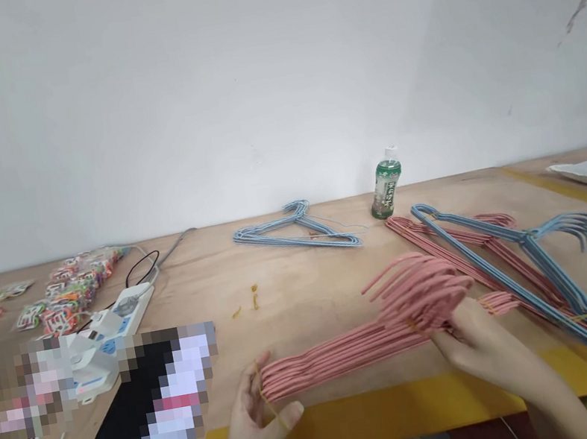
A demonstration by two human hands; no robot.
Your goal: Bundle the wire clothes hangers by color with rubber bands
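Observation:
A bundle of pink coat hangers [346, 358] lies lengthwise between my hands, just above the table's front edge, its hooks [419, 288] bunched toward the right. My left hand [258, 422] cups the bundle's left end, with a thin yellow rubber band [268, 398] stretched between fingers and thumb. Near the hooks, my right hand [471, 339] is closed on the hangers; its fingertips are partly hidden behind them. Another yellow band [413, 327] shows close to the hooks.
Right of my hands, banded blue hangers [500, 232] rest over more pink hangers [542, 274]. Further back are blue hangers [295, 230] and a green-labelled bottle [386, 184]. Small yellow bands [255, 300] lie mid-table. Leftward are a power strip [118, 322], phone [126, 400], cables and packets [78, 284].

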